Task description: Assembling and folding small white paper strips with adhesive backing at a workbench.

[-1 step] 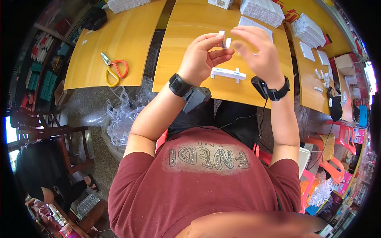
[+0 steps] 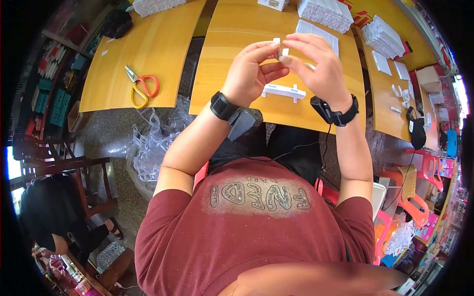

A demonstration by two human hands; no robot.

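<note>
Two small white plastic pieces [image 2: 280, 49] sit up above the yellow table [image 2: 237, 39], one pinched in the fingertips of the left hand [image 2: 249, 74] and one pinched in the fingertips of the right hand [image 2: 316, 66], and the pieces touch each other. Just under the hands a long white plastic part [image 2: 283, 92] lies flat on the table, stacks of white parts [image 2: 323, 12] sit farther back, and scissors with orange and yellow handles [image 2: 140, 86] lie well off on the next table to the left. Compared with the earlier picture, the two hands have come closer together, so the pieces that were apart now meet.
</note>
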